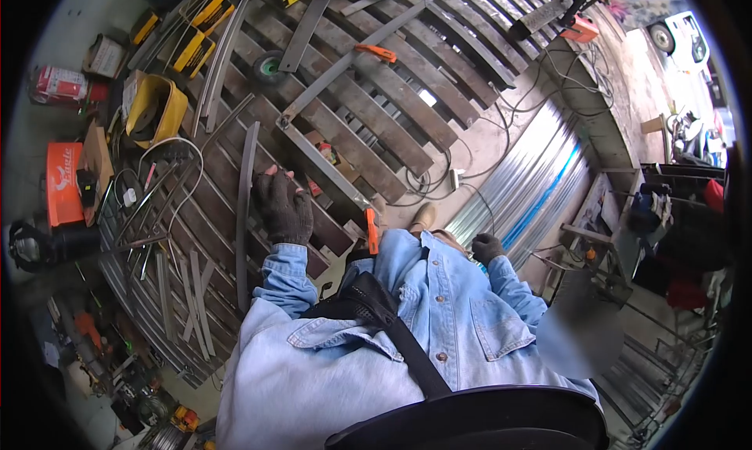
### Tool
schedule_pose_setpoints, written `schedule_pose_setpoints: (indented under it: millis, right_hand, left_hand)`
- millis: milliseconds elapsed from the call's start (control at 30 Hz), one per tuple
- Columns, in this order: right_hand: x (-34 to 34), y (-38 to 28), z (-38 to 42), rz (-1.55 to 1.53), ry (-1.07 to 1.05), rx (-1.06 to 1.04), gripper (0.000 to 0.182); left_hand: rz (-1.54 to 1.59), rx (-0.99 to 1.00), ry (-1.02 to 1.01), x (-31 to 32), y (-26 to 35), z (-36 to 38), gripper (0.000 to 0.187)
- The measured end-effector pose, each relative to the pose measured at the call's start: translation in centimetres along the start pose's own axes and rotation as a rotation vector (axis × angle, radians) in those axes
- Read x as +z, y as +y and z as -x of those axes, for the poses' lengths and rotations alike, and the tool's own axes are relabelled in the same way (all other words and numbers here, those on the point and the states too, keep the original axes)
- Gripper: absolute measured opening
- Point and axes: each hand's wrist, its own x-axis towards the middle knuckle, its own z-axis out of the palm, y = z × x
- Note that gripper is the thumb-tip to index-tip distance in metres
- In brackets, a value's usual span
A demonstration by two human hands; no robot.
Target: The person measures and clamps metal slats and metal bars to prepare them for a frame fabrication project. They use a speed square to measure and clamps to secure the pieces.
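Steel frame bar (pixel 317 156) — grey, rusty — lies under the gloved left hand (pixel 283 207), fingers spread flat; right hand (pixel 486 247) curled shut at the hip; yellow tub (pixel 158 109) holds discs.

yellow bin (pixel 157 109), orange clamp (pixel 376 52), corrugated sheets (pixel 533 180)

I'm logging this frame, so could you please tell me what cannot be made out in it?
- Right hand: head view, half behind the denim sleeve; whether it holds anything is hidden.
- Left hand: glove hides how the fingers meet the steel frame.
- Lower right: blurred patch.
- Orange box: lettering too small.
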Motion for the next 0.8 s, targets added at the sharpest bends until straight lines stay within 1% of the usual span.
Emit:
schedule_pose_setpoints:
  millis: [33,133,267,333,400,433,467,533,567,600,667,700,733,767,800]
  right_hand:
    - [0.0,-0.1,0.2,-0.01,0.006,0.005,0.029]
    - [-0.4,-0.7,0.7,-0.001,0.015,0.017,0.032]
    - [-0.8,-0.7,1.0,0.031,0.033,-0.019,0.031]
    - [-1.0,-0.3,0.7,0.057,0.039,-0.03,0.029]
    - [-1.3,-0.1,0.1,0.139,0.073,-0.069,0.03]
    - [-1.5,-0.2,-0.2,0.147,0.056,-0.067,0.03]
    - [-1.8,-0.4,-0.7,0.16,0.03,-0.065,0.03]
    - [-2.5,-0.5,-2.0,0.099,-0.011,-0.111,0.028]
    - [-3.0,-0.5,-3.4,0.137,-0.069,-0.107,0.026]
    - [-3.5,-0.4,-4.7,0.239,-0.082,-0.198,0.027]
    - [-5.0,-0.8,-7.7,0.295,-0.158,-0.214,0.026]
    - [-5.1,-2.1,-8.5,0.318,-0.187,-0.229,0.026]
    - [-5.6,-3.5,-9.2,0.217,-0.199,-0.136,0.026]
    - [-6.1,-4.7,-9.8,0.112,-0.203,-0.037,0.027]
    - [-6.6,-5.5,-10.9,0.122,-0.21,-0.04,0.027]
  left_hand:
    - [0.062,-0.001,-0.001,0.4,0.2,-0.3,0.034]
    - [0.118,0.021,-0.022,1.1,1.8,-1.8,0.035]
    - [0.095,0.181,0.0,2.7,2.6,-3.3,0.036]
    - [0.122,0.183,0.005,3.2,4.1,-4.2,0.037]
    - [0.193,0.145,-0.069,3.1,5.2,-4.6,0.039]
    - [0.22,0.102,-0.079,3.1,6.0,-4.9,0.041]
    - [0.26,0.053,-0.076,3.4,6.5,-4.9,0.041]
    - [0.295,0.027,-0.04,3.6,7.0,-5.2,0.045]
    - [0.427,-0.175,-0.108,2.9,7.8,-5.1,0.046]
    - [0.201,-0.008,-0.018,2.6,7.5,-5.1,0.044]
    - [0.078,-0.065,0.02,1.7,7.0,-4.3,0.04]
    - [-0.06,-0.088,0.078,0.8,6.7,-4.3,0.038]
    - [-0.106,-0.222,0.085,-0.8,6.4,-4.0,0.038]
    - [-0.285,-0.272,0.142,-1.3,3.9,-2.7,0.042]
    - [-0.347,-0.407,0.188,-2.5,2.6,-1.4,0.043]
